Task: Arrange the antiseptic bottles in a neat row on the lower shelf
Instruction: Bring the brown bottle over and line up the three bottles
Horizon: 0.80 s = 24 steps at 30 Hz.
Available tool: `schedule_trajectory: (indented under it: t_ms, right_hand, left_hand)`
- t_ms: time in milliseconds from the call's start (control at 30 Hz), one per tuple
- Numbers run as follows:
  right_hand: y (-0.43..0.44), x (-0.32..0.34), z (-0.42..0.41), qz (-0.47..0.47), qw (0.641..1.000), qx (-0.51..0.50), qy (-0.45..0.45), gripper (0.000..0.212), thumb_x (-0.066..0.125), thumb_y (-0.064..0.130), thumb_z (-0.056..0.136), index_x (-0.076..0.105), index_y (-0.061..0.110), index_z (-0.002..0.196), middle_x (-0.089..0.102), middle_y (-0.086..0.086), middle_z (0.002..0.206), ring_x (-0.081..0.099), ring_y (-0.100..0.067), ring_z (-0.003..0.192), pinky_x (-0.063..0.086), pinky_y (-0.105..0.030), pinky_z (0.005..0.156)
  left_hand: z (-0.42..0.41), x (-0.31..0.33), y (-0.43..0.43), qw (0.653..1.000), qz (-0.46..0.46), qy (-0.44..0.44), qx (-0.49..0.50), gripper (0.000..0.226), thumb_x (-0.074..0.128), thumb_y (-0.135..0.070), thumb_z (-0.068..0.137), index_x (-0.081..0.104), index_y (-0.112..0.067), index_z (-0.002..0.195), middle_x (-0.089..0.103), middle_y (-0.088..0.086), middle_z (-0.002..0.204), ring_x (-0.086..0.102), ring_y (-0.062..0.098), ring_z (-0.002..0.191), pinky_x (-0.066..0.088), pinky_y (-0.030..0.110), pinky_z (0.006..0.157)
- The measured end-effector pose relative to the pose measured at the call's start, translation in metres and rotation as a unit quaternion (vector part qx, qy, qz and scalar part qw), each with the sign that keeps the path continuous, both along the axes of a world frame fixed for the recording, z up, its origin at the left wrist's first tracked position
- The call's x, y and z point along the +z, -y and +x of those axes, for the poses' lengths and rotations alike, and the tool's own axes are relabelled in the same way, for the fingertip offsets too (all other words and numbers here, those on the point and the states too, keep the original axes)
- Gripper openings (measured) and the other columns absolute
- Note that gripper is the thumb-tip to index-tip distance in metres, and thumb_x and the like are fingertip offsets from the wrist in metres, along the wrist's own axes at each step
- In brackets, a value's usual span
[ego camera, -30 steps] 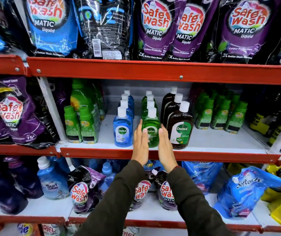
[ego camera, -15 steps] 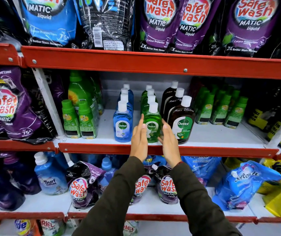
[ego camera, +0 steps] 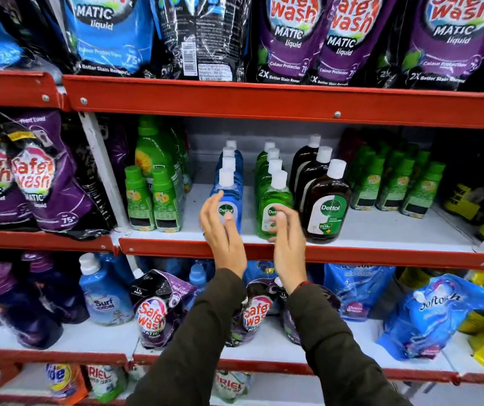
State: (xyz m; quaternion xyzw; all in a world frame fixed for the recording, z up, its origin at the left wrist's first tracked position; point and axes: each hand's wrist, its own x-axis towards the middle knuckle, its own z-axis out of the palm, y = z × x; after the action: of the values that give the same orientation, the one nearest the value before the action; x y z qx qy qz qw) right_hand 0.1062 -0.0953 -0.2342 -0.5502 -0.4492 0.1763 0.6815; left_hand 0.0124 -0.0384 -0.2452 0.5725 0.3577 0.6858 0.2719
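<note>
Three files of Dettol antiseptic bottles with white caps stand on the white middle shelf [ego camera: 381,230], running front to back: blue bottles [ego camera: 230,189], green bottles [ego camera: 276,197] and brown bottles [ego camera: 327,200]. My left hand [ego camera: 223,232] is raised at the front blue bottle, fingers by its left side and thumb across its label. My right hand [ego camera: 289,235] hovers just before the front green bottle and hides its lower label. Both hands have their fingers spread and grip nothing. A gap separates the blue file from the green one.
Small green bottles stand at the shelf's left [ego camera: 150,200] and right [ego camera: 393,186]. Safe Wash pouches [ego camera: 293,39] hang over the red shelf edge above. More pouches [ego camera: 153,315] and blue bottles fill the shelf below. A white upright post [ego camera: 103,168] bounds the bay on the left.
Both hands were flat on either side of the green file. They have shifted left and spread apart, the left now at the blue bottle, the right before the green one.
</note>
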Motion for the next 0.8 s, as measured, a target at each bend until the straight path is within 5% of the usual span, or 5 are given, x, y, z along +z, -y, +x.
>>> schedule_trajectory:
  t_ms: [167,300,467,667,800]
  right_hand:
    - [-0.018,0.011,-0.031,-0.121,0.979,0.162,0.028,0.055,0.033,0.043,0.108,0.030,0.021,0.159,0.033,0.011,0.161,0.029,0.000,0.146,0.023,-0.010,0.115]
    - [-0.030,0.010,-0.035,-0.144,0.975,0.171,0.014,0.059,0.032,0.044,0.108,0.024,0.020,0.161,0.030,0.005,0.167,0.027,-0.001,0.148,0.019,-0.017,0.116]
    - [-0.029,0.005,-0.034,-0.140,0.974,0.177,-0.012,0.073,0.039,0.067,0.096,0.031,0.028,0.158,0.040,0.006,0.163,0.039,-0.007,0.148,0.030,-0.035,0.126]
    - [-0.024,0.011,-0.032,-0.151,0.971,0.185,0.011,0.057,0.036,0.042,0.108,0.025,0.023,0.160,0.037,0.010,0.159,0.035,-0.001,0.142,0.029,-0.010,0.107]
    - [-0.019,0.011,-0.030,-0.156,0.970,0.186,0.002,0.059,0.036,0.043,0.108,0.018,0.027,0.162,0.032,0.009,0.161,0.032,-0.004,0.147,0.028,-0.015,0.115]
  left_hand:
    - [-0.022,0.005,-0.028,0.986,-0.133,0.004,-0.104,0.052,0.028,-0.046,0.109,0.029,-0.027,0.157,0.032,-0.008,0.155,0.027,0.013,0.152,0.024,0.020,0.120]
    - [-0.032,0.008,-0.029,0.975,-0.155,-0.018,-0.155,0.049,0.024,-0.032,0.113,0.019,-0.022,0.161,0.024,-0.014,0.156,0.022,-0.002,0.144,0.021,-0.008,0.100]
    - [-0.038,0.006,-0.034,0.966,-0.173,-0.019,-0.191,0.089,0.032,-0.078,0.090,0.020,-0.029,0.163,0.026,-0.005,0.169,0.029,0.008,0.153,0.023,0.040,0.129]
    - [-0.038,0.009,-0.031,0.966,-0.176,-0.046,-0.185,0.080,0.027,-0.073,0.093,0.015,-0.034,0.163,0.026,-0.003,0.168,0.029,0.008,0.151,0.023,0.036,0.128]
    - [-0.036,0.010,-0.026,0.968,-0.174,-0.052,-0.172,0.061,0.027,-0.052,0.108,0.010,-0.031,0.163,0.018,-0.004,0.170,0.020,0.003,0.150,0.017,0.028,0.123]
